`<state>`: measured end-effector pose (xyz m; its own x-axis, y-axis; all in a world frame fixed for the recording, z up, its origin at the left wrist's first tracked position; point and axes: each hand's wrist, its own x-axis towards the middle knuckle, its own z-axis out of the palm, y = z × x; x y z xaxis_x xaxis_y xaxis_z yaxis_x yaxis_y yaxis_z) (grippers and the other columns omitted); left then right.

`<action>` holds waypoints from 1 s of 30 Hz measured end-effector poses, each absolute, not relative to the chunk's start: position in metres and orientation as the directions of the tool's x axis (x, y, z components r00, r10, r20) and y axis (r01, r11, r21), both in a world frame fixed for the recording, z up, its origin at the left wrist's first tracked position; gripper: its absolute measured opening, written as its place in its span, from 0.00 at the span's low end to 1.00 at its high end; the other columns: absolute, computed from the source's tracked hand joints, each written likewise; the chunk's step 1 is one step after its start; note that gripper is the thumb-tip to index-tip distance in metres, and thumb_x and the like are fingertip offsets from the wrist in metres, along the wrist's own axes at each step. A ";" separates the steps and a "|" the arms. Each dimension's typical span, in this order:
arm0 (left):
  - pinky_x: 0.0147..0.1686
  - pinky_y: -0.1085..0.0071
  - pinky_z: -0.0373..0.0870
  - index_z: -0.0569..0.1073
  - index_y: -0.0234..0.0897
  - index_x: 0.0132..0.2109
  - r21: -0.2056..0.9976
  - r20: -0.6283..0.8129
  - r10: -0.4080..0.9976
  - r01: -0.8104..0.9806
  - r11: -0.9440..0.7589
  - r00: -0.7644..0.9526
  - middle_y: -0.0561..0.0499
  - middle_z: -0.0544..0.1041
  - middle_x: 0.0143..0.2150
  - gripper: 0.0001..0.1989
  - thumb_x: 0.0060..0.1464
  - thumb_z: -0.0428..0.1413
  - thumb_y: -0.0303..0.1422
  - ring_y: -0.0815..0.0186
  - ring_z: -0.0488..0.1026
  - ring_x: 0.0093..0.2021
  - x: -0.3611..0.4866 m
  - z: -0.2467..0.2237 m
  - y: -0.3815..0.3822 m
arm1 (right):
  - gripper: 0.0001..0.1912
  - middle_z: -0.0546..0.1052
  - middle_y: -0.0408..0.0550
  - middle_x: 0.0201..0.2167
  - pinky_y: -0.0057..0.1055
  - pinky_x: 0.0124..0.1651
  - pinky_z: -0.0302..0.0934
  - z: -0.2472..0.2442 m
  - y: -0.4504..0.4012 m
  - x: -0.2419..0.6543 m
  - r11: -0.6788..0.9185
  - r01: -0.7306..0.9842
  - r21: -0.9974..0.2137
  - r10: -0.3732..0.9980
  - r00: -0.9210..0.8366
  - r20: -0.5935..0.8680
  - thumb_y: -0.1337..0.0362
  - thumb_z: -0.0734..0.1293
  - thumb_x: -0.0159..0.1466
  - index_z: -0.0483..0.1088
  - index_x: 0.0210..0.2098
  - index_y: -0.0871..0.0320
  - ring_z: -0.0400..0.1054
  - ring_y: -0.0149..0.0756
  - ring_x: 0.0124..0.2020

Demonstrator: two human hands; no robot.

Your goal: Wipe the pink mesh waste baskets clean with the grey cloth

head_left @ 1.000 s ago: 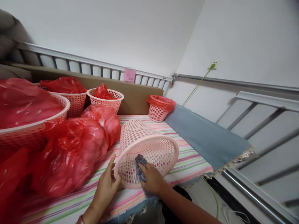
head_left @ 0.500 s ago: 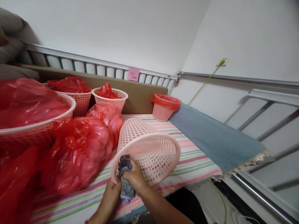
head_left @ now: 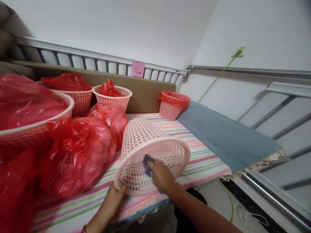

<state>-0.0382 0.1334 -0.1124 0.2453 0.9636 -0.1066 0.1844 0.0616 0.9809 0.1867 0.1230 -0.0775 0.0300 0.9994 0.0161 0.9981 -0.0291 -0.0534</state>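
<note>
A pink perforated plastic basket lies tipped on its side on the striped cloth, its mouth facing me. My left hand grips the lower left of its rim, thumb on the inside. Inside the mouth, my right hand is closed around a dark grey fuzzy cloth. The cloth is close to the basket's inner wall; whether it touches is hard to tell.
Red plastic bags lie bunched to the left. Behind them stand a large pink basket and smaller baskets holding red bags. A red-lined basket stands at the back, near a blue cover. A metal rail runs at right.
My right hand has carried the grey cloth from the left rim to the right, deeper inside the basket. My left hand stays at the rim. The view has shifted slightly.
</note>
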 end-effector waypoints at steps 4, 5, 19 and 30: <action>0.41 0.58 0.73 0.73 0.31 0.37 0.983 -0.144 0.956 0.151 0.108 0.254 0.41 0.80 0.36 0.18 0.44 0.52 0.41 0.49 0.75 0.41 -0.027 -0.126 0.129 | 0.26 0.70 0.59 0.39 0.37 0.40 0.56 -0.084 0.133 0.187 -0.205 0.978 -0.040 0.977 0.207 0.058 0.74 0.56 0.56 0.63 0.54 0.58 0.66 0.47 0.41; 0.39 0.59 0.73 0.73 0.32 0.36 0.981 -0.160 0.954 0.150 0.124 0.253 0.42 0.80 0.35 0.17 0.44 0.52 0.41 0.49 0.75 0.40 -0.025 -0.128 0.128 | 0.26 0.70 0.59 0.39 0.37 0.40 0.57 -0.088 0.134 0.182 -0.220 0.974 -0.053 0.973 0.223 0.061 0.73 0.56 0.56 0.63 0.54 0.59 0.66 0.47 0.41; 0.56 0.55 0.63 0.69 0.29 0.53 0.990 -0.086 0.980 -0.095 0.104 0.180 0.39 0.76 0.51 0.29 0.46 0.55 0.42 0.49 0.69 0.55 -0.014 -0.141 0.119 | 0.36 0.72 0.50 0.49 0.34 0.52 0.59 -0.100 0.122 0.121 -0.085 0.610 -0.788 0.990 0.141 0.002 0.73 0.63 0.43 0.63 0.54 0.57 0.66 0.40 0.49; 0.49 0.56 0.70 0.75 0.30 0.42 0.992 -0.114 0.963 0.073 0.099 0.245 0.40 0.80 0.43 0.27 0.47 0.54 0.51 0.47 0.74 0.48 -0.031 -0.124 0.128 | 0.28 0.71 0.56 0.40 0.35 0.41 0.57 -0.075 0.127 0.195 -0.256 0.966 -0.039 0.964 0.258 0.065 0.75 0.58 0.54 0.64 0.53 0.54 0.66 0.45 0.41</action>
